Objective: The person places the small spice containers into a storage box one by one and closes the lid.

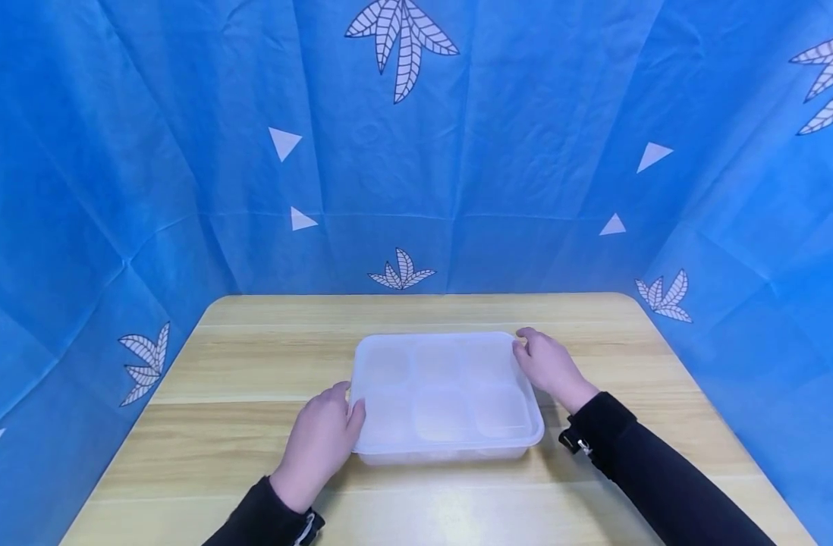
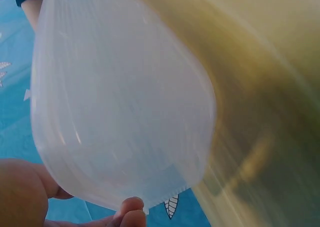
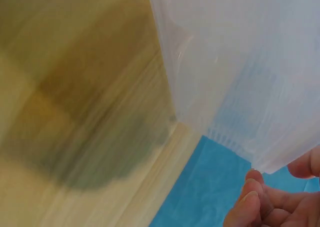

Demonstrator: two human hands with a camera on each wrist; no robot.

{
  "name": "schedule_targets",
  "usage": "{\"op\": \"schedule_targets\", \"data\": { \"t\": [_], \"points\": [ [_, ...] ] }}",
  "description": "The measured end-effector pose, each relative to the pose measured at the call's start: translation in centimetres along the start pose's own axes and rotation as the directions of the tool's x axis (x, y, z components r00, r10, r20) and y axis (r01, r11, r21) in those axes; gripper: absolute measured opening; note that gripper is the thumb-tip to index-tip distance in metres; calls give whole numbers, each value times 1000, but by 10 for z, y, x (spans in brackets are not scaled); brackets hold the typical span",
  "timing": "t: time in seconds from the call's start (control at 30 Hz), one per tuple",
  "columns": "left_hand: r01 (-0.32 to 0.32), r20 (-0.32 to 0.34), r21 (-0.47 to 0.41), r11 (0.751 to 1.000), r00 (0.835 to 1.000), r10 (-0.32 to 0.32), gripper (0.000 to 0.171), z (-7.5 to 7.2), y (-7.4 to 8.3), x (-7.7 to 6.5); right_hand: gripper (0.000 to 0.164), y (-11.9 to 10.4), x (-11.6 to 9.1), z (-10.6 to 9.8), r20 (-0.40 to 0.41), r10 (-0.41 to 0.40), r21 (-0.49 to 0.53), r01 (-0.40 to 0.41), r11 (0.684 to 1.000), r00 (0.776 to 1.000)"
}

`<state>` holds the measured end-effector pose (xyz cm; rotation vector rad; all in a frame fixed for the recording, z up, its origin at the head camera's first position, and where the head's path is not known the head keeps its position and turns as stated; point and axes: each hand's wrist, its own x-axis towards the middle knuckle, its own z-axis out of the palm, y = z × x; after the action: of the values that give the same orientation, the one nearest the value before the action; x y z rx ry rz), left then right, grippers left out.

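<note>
A translucent white plastic container [image 1: 442, 457] with a lid [image 1: 444, 390] sits on the table, several rounded compartments showing faintly through the top. My left hand [image 1: 323, 436] grips its left edge, thumb over the rim. In the left wrist view the fingertips [image 2: 131, 207] curl at the container's corner [image 2: 120, 112]. At the far right corner my right hand [image 1: 551, 370] holds the rim. The right wrist view shows those fingers [image 3: 250, 202] below the edge of the container [image 3: 240, 77] and the thumb on the other side. What lies inside is unclear.
The light wooden table [image 1: 253, 364] has rounded far corners. Blue cloth [image 1: 526, 152] with white leaf and triangle prints hangs behind it and on both sides. Black sleeves [image 1: 649, 462] with wrist straps cover both forearms.
</note>
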<state>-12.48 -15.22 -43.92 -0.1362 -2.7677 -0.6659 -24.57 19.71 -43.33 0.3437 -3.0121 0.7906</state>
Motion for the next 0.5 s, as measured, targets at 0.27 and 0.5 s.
{"op": "schedule_targets", "data": {
  "t": [0.27,0.5],
  "points": [
    [37,53,-33,999,998,-35,40,-2,-1,-21,42,0,21,-3,22,-70,-22,71,997,997],
    [66,76,-90,994,995,-59,41,-5,3,-27,37,4,29,-6,89,-103,-16,105,994,991]
  ]
}}
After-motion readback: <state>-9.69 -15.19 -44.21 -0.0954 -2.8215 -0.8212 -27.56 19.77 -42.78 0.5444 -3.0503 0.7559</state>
